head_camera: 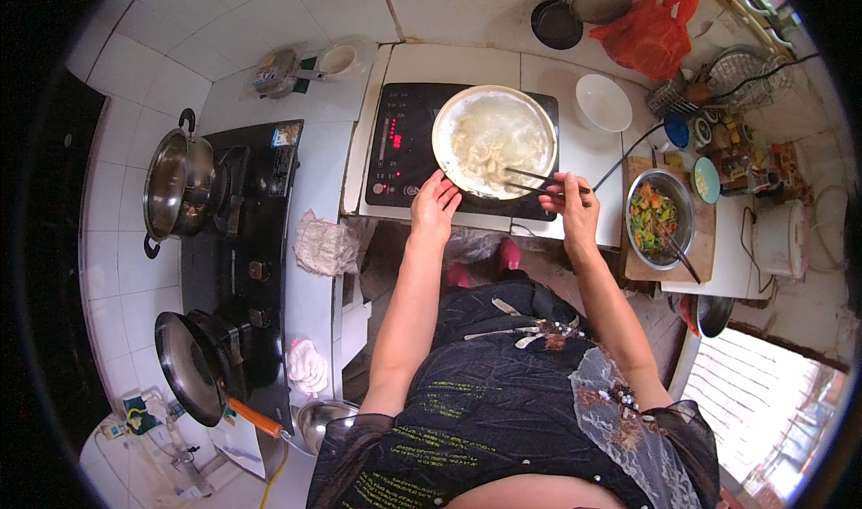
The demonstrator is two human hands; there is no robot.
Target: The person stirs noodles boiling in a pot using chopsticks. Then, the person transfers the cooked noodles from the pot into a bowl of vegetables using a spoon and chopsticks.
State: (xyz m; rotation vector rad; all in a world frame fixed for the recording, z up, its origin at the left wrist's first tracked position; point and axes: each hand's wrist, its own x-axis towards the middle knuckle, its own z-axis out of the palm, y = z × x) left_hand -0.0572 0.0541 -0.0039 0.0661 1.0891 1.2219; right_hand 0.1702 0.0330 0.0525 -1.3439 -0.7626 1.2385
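Observation:
A round pot (439,147) stands on a black induction cooktop (404,98) with a lit red display. Pale pieces of food, perhaps noodles or dough, lie in its cloudy, foamy liquid (502,122). My right hand (576,209) grips a pair of dark chopsticks (528,174) whose tips dip into the liquid at the pot's near right side. My left hand (436,206) is at the near left rim with fingers spread; whether it touches the rim I cannot tell.
At right, a metal bowl (688,206) of chopped vegetables with chopsticks sits on a wooden board (704,240). A white bowl (603,104) is behind. A gas stove (269,206) at left carries a steel pot (161,199) and an orange-handled frying pan (188,367).

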